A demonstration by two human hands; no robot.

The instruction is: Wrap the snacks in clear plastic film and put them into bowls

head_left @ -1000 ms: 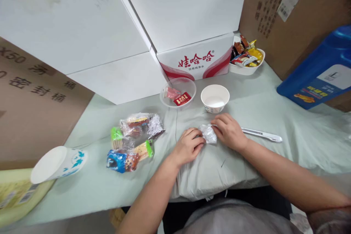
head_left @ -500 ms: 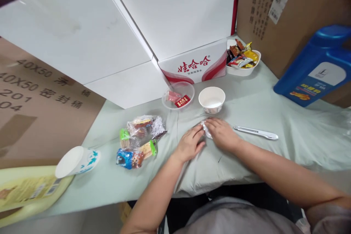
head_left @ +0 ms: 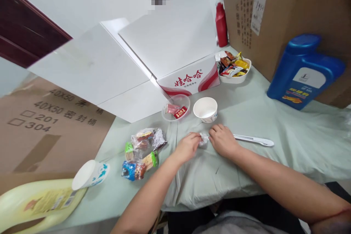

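Note:
My left hand (head_left: 187,146) and my right hand (head_left: 222,140) meet on the pale green cloth (head_left: 255,117), both pinching a small crinkled silvery wrapper (head_left: 203,139) between them. The fingers of both hands are curled around it, and most of the wrapper is hidden. Just beyond stand a white paper bowl (head_left: 205,109) and a clear plastic bowl (head_left: 176,107) with red packets in it. A pile of wrapped snacks (head_left: 142,147) lies to the left of my left hand.
A white utility knife (head_left: 253,140) lies right of my right hand. A white bowl of snacks (head_left: 233,68), a white carton (head_left: 189,78), a blue jug (head_left: 301,71), a red bottle (head_left: 221,24), a tipped paper cup (head_left: 90,174) and a yellow jug (head_left: 38,201) surround the area.
The wrapper has been crumpled smaller between my hands. The camera has tilted up, showing more of the boxes and wall behind.

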